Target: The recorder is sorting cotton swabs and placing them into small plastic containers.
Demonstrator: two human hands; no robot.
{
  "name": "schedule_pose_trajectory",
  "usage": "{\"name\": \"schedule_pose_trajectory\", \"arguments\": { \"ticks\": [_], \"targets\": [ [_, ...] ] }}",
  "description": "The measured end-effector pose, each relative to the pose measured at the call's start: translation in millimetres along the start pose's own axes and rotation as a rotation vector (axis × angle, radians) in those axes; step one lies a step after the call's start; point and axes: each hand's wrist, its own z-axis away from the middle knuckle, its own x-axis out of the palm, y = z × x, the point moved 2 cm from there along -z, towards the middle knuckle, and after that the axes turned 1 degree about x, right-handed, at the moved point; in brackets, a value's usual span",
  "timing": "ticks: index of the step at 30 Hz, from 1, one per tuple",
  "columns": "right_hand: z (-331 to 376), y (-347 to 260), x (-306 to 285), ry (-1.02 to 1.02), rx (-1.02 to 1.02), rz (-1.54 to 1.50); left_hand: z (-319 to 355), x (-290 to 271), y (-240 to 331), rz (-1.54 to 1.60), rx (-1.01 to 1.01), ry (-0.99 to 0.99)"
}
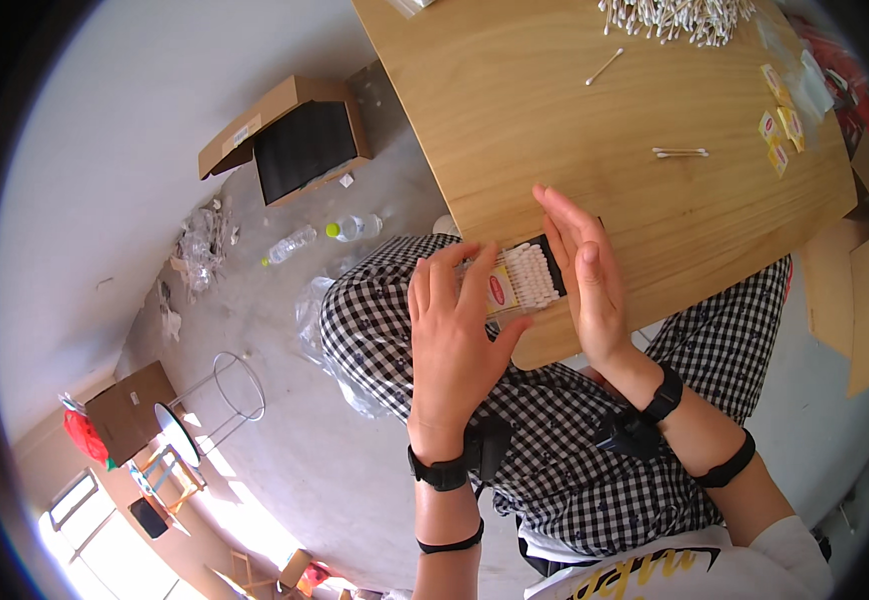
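A clear pack of white cotton swabs (530,275) with a yellow, white and red label lies at the near left corner of the wooden table. My left hand (455,325) grips its left end, fingers on the far side and thumb on the near side. At the pack's right end, my right hand (592,285) is held on edge with fingers stretched out and palm toward the swab tips. Whether the palm touches them I cannot tell. A dark edge shows beside the swabs, partly hidden by the right hand.
On the wooden table (515,110) lie a big heap of swabs (675,18), a single swab (605,67), a pair of swabs (681,153) and several yellow cards (790,128). An open cardboard box (290,95) and plastic bottles (355,228) are on the floor to the left.
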Motion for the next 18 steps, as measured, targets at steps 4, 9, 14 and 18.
{"name": "schedule_pose_trajectory", "arguments": {
  "ticks": [4, 9, 14, 18],
  "targets": [
    [0.9, -1.6, 8.6, -0.034, -0.016, 0.03, -1.4, 2.2, -2.3, 0.021, 0.005, -0.098],
    [2.6, 1.4, 22.4, -0.086, 0.009, 0.081, -2.9, 3.3, -4.4, 0.057, 0.018, -0.103],
    [4.0, 3.7, 47.5, -0.171, -0.054, 0.085, -2.6, 4.6, -7.5, -0.006, 0.166, -0.024],
    [-2.3, 12.0, 30.8, -0.11, 0.062, -0.276, -19.5, -5.3, -3.6, 0.177, 0.043, -0.193]
  ]
}}
